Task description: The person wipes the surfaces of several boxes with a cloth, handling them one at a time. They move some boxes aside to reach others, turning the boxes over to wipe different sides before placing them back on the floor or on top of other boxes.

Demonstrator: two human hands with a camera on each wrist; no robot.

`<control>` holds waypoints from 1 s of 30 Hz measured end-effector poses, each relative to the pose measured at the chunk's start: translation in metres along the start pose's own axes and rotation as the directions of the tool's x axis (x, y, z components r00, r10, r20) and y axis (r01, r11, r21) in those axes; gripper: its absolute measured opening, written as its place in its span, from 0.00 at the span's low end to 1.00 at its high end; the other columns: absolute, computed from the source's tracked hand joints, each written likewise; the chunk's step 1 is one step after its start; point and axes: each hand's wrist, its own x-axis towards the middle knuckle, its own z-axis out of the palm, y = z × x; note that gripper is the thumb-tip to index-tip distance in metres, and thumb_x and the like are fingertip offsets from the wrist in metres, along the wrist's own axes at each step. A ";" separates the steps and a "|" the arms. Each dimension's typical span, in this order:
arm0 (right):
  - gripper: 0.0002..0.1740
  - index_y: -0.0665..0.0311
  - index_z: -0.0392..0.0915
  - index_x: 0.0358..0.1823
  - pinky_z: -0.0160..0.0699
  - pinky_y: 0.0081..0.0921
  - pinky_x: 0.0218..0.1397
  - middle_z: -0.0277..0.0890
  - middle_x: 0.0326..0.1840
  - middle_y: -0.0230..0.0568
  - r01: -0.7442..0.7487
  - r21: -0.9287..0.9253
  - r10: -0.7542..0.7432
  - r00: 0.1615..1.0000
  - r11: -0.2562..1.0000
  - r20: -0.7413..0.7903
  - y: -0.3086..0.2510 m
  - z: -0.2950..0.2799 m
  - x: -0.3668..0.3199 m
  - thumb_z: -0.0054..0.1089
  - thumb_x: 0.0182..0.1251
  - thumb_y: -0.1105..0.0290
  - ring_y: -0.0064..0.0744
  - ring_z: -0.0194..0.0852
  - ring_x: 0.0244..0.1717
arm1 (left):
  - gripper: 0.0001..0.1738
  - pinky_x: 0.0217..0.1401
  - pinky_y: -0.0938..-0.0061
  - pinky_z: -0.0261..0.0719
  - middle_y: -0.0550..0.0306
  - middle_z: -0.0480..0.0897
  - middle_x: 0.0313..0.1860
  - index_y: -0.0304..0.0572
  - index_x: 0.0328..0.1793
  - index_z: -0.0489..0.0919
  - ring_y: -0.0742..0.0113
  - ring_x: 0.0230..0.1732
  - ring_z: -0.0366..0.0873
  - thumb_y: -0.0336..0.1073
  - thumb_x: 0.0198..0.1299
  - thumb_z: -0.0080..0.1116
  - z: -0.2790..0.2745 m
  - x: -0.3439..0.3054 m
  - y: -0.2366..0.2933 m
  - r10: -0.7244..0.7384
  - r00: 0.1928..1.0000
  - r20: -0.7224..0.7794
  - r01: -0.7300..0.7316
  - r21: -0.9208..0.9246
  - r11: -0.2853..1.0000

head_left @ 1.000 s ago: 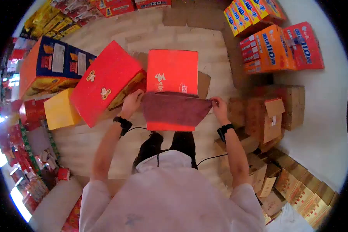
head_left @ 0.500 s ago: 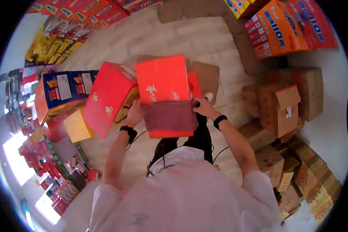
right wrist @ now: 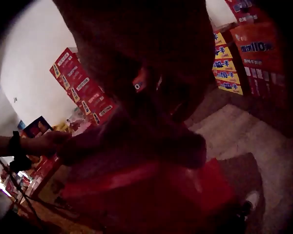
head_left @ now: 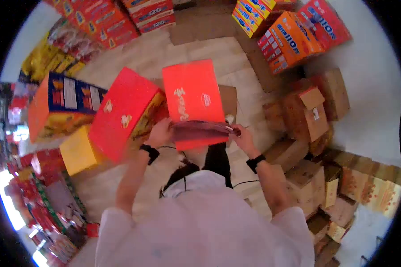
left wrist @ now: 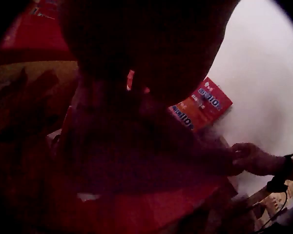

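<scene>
A dark purple cloth point(head_left: 200, 129) is stretched across the near part of an upright red box point(head_left: 194, 89) with gold lettering. The left hand point(head_left: 159, 132) pinches the cloth's left end, close to a tilted red box point(head_left: 125, 111) with gold ornaments. At the cloth's other end, the right hand point(head_left: 244, 139) pinches a bunched corner. In the left wrist view the right hand point(left wrist: 256, 160) shows at the cloth's far end; the right wrist view shows the left hand point(right wrist: 51, 144) at the opposite end. Both wrist views are dark, with the near fingers hard to make out.
A yellow box point(head_left: 80, 150) and a blue-and-orange box point(head_left: 67, 100) stand at the left. Brown cartons point(head_left: 305, 115) are stacked at the right, with orange and red boxes point(head_left: 289, 42) at the upper right. Flattened cardboard point(head_left: 229, 100) lies behind the red box.
The cloth, which hung as a broad panel, now looks narrower and folded between the hands. The head view has shifted, and both hands still hold its ends.
</scene>
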 end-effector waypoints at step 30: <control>0.13 0.65 0.79 0.44 0.68 0.36 0.62 0.74 0.49 0.43 0.414 -0.218 -0.461 0.850 0.884 -0.253 -0.121 -0.096 0.075 0.66 0.56 0.79 0.44 0.72 0.55 | 0.12 0.47 0.58 0.75 0.51 0.77 0.38 0.44 0.44 0.78 0.52 0.43 0.76 0.33 0.54 0.64 -0.142 -0.042 0.077 0.134 0.877 -0.461 -0.128 0.044 0.991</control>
